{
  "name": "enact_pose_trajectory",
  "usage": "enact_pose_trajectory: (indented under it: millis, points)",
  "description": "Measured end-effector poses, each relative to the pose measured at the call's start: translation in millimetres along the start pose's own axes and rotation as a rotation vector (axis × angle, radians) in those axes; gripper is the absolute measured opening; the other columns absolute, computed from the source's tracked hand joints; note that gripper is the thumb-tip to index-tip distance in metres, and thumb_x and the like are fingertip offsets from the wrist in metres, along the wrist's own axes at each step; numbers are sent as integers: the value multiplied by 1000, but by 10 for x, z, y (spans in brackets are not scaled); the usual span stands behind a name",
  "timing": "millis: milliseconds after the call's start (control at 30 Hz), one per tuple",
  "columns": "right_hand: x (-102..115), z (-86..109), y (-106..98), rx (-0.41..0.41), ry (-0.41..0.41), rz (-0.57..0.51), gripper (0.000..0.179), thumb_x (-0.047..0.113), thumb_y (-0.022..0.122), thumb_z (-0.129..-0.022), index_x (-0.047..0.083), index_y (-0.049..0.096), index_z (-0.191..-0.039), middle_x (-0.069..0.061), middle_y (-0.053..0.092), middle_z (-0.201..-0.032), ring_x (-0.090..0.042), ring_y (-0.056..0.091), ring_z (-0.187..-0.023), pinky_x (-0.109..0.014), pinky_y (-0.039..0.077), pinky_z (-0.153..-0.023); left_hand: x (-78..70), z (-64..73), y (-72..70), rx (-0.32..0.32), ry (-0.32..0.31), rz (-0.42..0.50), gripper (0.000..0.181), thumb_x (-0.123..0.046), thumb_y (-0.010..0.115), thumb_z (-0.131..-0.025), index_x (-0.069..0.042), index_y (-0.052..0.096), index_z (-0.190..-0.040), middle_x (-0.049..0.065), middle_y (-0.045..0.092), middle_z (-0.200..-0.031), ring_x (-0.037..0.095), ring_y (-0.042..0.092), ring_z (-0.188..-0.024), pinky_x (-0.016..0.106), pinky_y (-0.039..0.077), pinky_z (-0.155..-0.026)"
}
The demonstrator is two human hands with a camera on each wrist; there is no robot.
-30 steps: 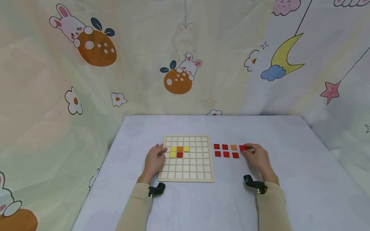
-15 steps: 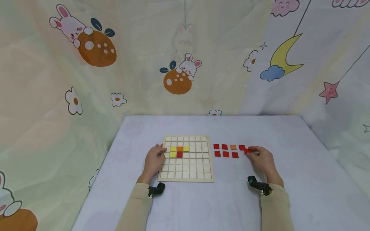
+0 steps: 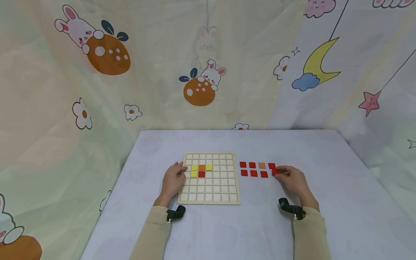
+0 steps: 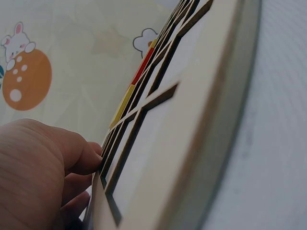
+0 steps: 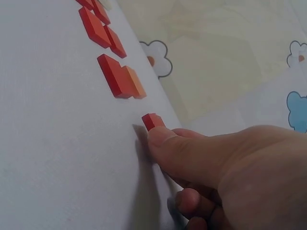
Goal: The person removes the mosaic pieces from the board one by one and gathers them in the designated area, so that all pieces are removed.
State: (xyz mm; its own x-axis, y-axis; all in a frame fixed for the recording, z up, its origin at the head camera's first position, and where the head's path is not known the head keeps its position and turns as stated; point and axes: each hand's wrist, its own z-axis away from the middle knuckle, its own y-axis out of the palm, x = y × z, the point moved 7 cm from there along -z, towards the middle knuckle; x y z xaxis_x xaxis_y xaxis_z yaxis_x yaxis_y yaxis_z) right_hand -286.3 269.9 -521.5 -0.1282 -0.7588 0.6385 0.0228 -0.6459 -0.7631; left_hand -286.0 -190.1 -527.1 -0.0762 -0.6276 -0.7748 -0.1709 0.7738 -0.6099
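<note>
At the right end of the lower row, the right hand (image 3: 292, 180) pinches a red tile (image 3: 274, 172) between thumb and fingertips, the gap between them narrowed to the tile. The tile lies at the hand's left, its left part showing beyond the thumb; whether it touches the table (image 3: 260, 227) I cannot tell. Just beyond it sits the upper row's last tile (image 3: 271, 166), also red, with an orange tile (image 3: 261, 165) next to it. Three more reds line the lower row to its left.

Well apart, the left hand (image 3: 173, 180) has its fingertips on the left edge of the board (image 3: 221, 202), fingers bent; whether they pinch it I cannot tell. Left of the board's middle, one red, one orange and three yellow tiles (image 3: 194, 167) lie in squares of its grid.
</note>
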Motion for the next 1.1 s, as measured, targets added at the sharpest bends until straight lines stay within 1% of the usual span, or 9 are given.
enact_pose_trajectory:
  millis: [167,333,533,667,867,1100]
  points:
    - [-1,-7,22,17,-5,-4,40,18,65,-94,3,59,-130,-21,58,-123,-34,50,-103,-44,50,-83,12,-6,2,-4,-8,2,32,-2,57,-89,-6,71,-117,10,52,-144,29,34,-142,51,25,-117]
    - [3,4,27,23,-8,-2,40,17,65,-93,2,60,-130,-20,60,-119,-33,50,-101,-41,50,-81,30,-9,17,-4,-22,-7,31,-3,58,-89,-7,71,-117,8,52,-144,28,34,-142,49,24,-118]
    - [7,11,26,14,-23,6,38,14,67,-92,1,61,-127,-19,61,-113,-32,51,-98,-39,49,-79,20,-7,11,-7,-22,-14,31,-3,58,-89,-7,72,-117,8,52,-144,28,34,-142,50,25,-117]
    - [14,18,32,16,-23,12,38,13,67,-91,1,62,-126,-19,61,-114,-32,51,-98,-40,50,-79,11,-9,8,-7,-21,-19,31,-3,57,-89,-7,72,-117,8,52,-144,28,35,-142,49,25,-117]
    - [30,27,43,42,-28,25,37,13,67,-91,2,62,-126,-20,60,-116,-32,51,-99,-39,52,-79,8,-13,13,0,-23,-30,32,-3,57,-90,-6,71,-118,8,52,-144,27,34,-142,48,23,-118]
    - [22,14,30,27,-56,43,35,11,66,-92,1,63,-125,-18,62,-111,-30,52,-95,-37,50,-76,5,-8,6,-3,-28,-25,31,-3,58,-90,-7,72,-117,8,52,-144,27,34,-142,49,26,-117]
